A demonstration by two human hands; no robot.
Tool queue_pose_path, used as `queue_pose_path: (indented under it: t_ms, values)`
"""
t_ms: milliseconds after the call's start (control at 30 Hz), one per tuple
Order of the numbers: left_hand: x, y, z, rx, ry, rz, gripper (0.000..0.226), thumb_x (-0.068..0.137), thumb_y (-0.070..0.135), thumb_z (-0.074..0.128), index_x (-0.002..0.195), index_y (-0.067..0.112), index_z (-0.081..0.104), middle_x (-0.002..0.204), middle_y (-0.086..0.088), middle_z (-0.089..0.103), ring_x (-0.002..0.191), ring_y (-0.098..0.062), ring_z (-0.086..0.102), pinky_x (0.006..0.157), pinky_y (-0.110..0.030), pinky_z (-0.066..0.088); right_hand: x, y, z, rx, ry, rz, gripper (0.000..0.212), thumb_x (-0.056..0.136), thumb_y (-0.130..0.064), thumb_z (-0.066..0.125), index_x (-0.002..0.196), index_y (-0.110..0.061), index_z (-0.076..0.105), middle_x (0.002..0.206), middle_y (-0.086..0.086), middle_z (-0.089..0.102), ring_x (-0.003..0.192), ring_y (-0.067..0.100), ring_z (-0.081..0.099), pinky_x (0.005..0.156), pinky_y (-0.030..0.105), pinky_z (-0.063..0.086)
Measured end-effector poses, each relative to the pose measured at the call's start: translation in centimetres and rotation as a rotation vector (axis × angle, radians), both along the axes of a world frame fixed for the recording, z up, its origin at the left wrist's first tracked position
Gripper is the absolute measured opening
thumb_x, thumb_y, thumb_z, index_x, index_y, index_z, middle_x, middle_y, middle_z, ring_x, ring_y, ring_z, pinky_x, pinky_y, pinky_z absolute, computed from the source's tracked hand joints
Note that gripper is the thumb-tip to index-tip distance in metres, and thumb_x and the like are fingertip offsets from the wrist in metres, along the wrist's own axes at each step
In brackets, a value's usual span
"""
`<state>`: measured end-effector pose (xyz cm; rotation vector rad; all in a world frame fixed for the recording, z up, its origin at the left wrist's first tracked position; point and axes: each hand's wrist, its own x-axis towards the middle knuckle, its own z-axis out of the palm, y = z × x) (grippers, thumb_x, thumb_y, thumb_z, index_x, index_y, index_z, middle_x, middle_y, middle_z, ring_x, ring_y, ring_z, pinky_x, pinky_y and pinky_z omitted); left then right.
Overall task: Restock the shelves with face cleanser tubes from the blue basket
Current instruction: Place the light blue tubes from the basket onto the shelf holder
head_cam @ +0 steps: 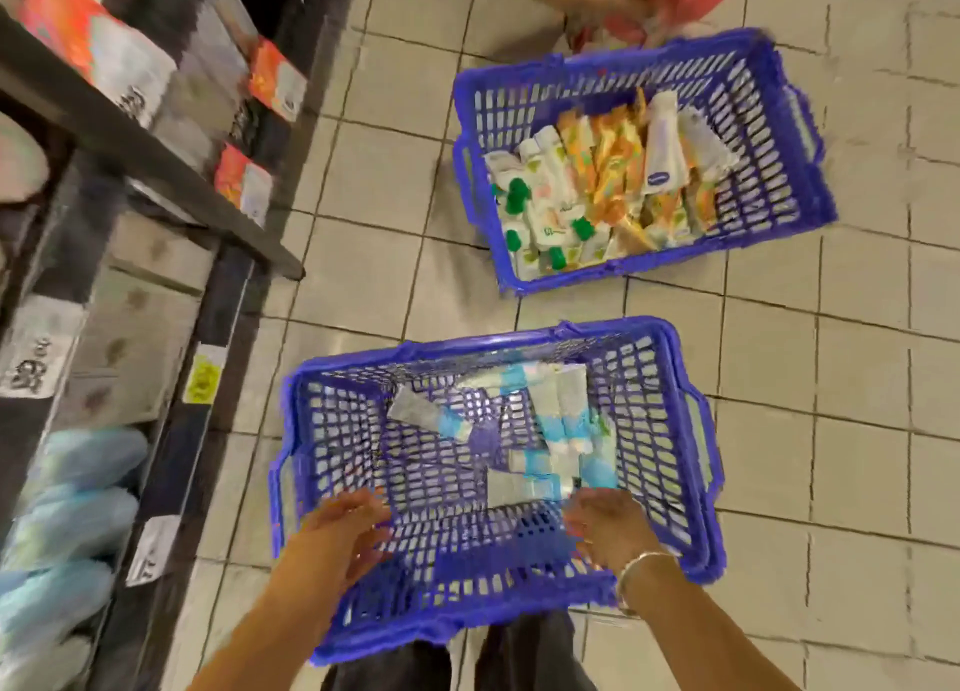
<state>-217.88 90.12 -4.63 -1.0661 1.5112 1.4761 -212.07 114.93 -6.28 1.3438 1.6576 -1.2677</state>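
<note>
Head view: my left hand point(345, 532) and right hand point(605, 526) reach into the near basket point(696, 446), fingers loose, holding nothing. Few tubes point(563, 420) remain inside; far basket point(779, 118) full; shelves point(156, 170) await.

Motion blur leaves the shelf price tags point(32, 365) and tube labels unreadable.
</note>
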Motion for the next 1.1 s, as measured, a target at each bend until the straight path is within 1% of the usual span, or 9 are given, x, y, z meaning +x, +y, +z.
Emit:
queue_pose_path:
  t_ms: [200,400,467,533,600,767,900,1000,1100]
  values:
    - [-0.9,4.5,-16.9,-0.026,-0.070,0.044,0.024,0.089,-0.002,0.050,0.072,0.014,0.056,0.061,-0.003,0.056,0.056,-0.014,0.050,0.054,-0.022,0.037,-3.0,1.5,-16.1,0.023,0.005,0.039,0.028,0.089,-0.008,0.053,0.070,-0.028,0.052,0.075,0.000,0.055,0.070,0.017,0.052,0.072,0.031,0.047]
    - [-1.4,8.1,-31.8,-0.217,-0.098,0.076,0.024,0.093,0.025,0.052,0.070,0.017,0.056,0.053,-0.001,0.053,0.051,-0.015,0.046,0.053,-0.023,0.036,-2.4,2.2,-28.8,-0.064,-0.066,-0.168,0.026,0.088,0.003,0.048,0.070,-0.015,0.055,0.065,0.006,0.055,0.052,0.012,0.054,0.050,0.020,0.045]
    - [-2.1,8.9,-35.4,-0.263,-0.086,0.100,0.024,0.091,0.038,0.054,0.089,0.014,0.058,0.071,-0.006,0.061,0.061,-0.018,0.057,0.057,-0.023,0.045,-1.2,2.0,-32.0,-0.108,-0.149,-0.232,0.030,0.093,0.002,0.043,0.067,-0.012,0.049,0.058,0.010,0.054,0.038,0.010,0.052,0.041,0.016,0.045]
    - [-2.3,9.4,-38.5,-0.316,-0.107,0.174,0.058,0.082,0.046,0.063,0.117,0.002,0.053,0.107,-0.019,0.063,0.094,-0.032,0.064,0.081,-0.038,0.053,0.3,1.2,-34.2,-0.094,-0.195,-0.305,0.025,0.093,-0.007,0.045,0.071,-0.014,0.054,0.086,0.021,0.062,0.072,0.022,0.065,0.076,0.032,0.056]
    - [-2.4,10.1,-40.8,-0.385,-0.125,0.186,0.074,0.077,0.047,0.068,0.127,-0.002,0.045,0.122,-0.023,0.057,0.110,-0.038,0.058,0.093,-0.049,0.049,1.4,0.7,-35.9,-0.032,-0.241,-0.349,0.016,0.092,-0.011,0.048,0.095,-0.002,0.061,0.116,0.027,0.059,0.108,0.036,0.059,0.097,0.044,0.044]
    - [-3.1,11.6,-43.8,-0.381,-0.085,0.302,0.065,0.075,0.028,0.075,0.127,0.006,0.044,0.125,-0.015,0.056,0.108,-0.031,0.060,0.091,-0.049,0.051,0.5,1.2,-38.0,-0.103,-0.300,-0.596,0.031,0.096,-0.016,0.047,0.120,0.003,0.049,0.127,0.031,0.052,0.121,0.041,0.051,0.102,0.043,0.041]
    - [-0.6,10.8,-43.2,-0.262,-0.072,0.188,0.058,0.079,0.018,0.072,0.128,0.008,0.041,0.115,-0.013,0.056,0.095,-0.030,0.060,0.070,-0.043,0.054,-1.6,0.9,-39.1,-0.115,-0.279,-0.756,0.036,0.089,-0.025,0.060,0.112,0.000,0.049,0.124,0.029,0.055,0.116,0.039,0.055,0.085,0.042,0.050]
    - [2.2,10.0,-42.1,-0.235,-0.112,0.109,0.053,0.078,0.013,0.072,0.120,0.010,0.041,0.109,-0.014,0.056,0.087,-0.030,0.060,0.060,-0.037,0.051,-2.7,0.5,-39.6,-0.139,-0.222,-0.875,0.047,0.095,-0.027,0.049,0.135,-0.004,0.037,0.107,0.015,0.054,0.116,0.030,0.052,0.094,0.041,0.045]
    - [3.3,9.4,-41.3,-0.190,-0.122,0.070,0.044,0.080,0.009,0.069,0.112,0.013,0.039,0.097,-0.014,0.061,0.076,-0.027,0.064,0.057,-0.034,0.052,-3.5,0.3,-39.8,-0.154,-0.083,-0.848,0.047,0.102,-0.022,0.023,0.145,-0.003,0.019,0.081,-0.002,0.037,0.077,0.018,0.047,0.075,0.022,0.046]
